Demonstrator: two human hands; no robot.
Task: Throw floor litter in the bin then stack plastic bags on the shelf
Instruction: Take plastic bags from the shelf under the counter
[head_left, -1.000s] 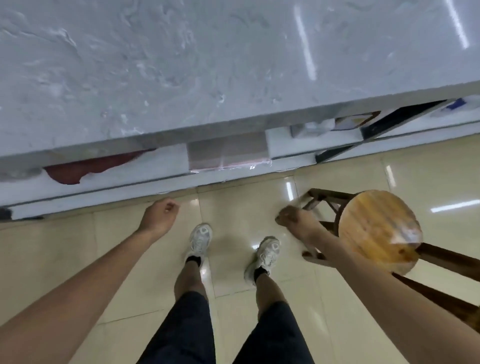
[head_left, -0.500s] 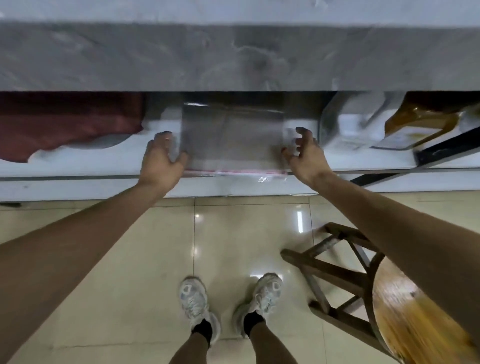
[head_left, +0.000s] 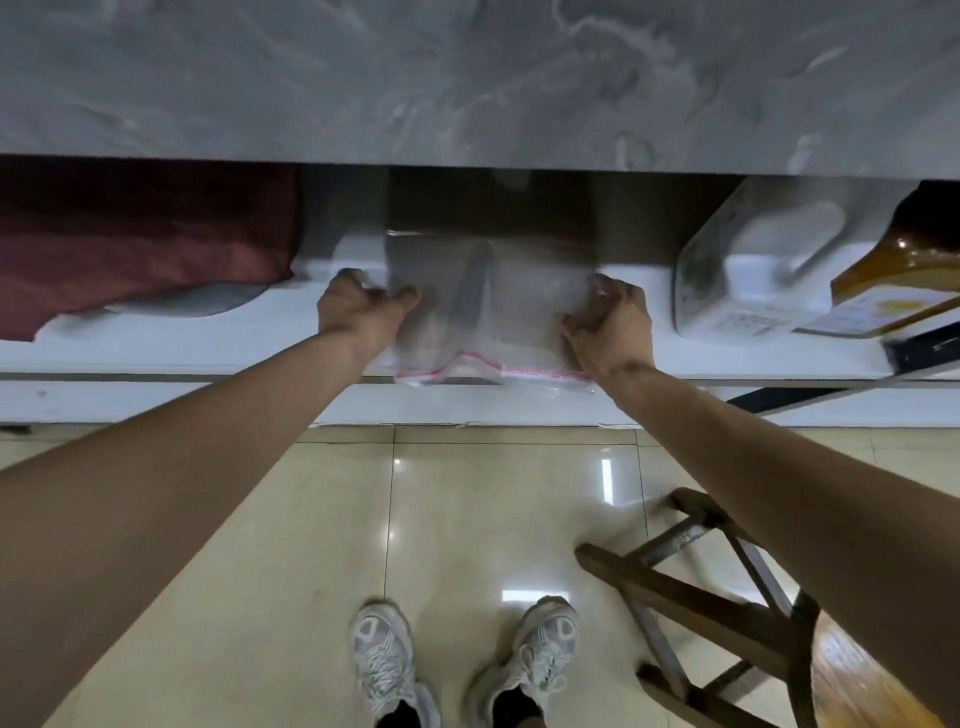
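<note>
A stack of clear plastic bags (head_left: 488, 306) with a red zip strip along the front lies on the white shelf (head_left: 197, 353) under the grey marble counter. My left hand (head_left: 358, 306) pinches the stack's left edge. My right hand (head_left: 613, 322) grips its right edge. The middle of the stack buckles upward between my hands, and its front edge hangs slightly over the shelf lip. No bin or floor litter is in view.
A dark red cloth (head_left: 130, 249) lies on the shelf to the left. A translucent plastic container (head_left: 753, 270) and an amber bottle (head_left: 893, 280) lie to the right. A wooden stool (head_left: 737, 618) stands on the tiled floor at my right. The marble counter (head_left: 467, 78) overhangs the shelf.
My hands rose from floor level to the shelf, then closed on both side edges of the bag stack, pushing it inward so its middle buckled up.
</note>
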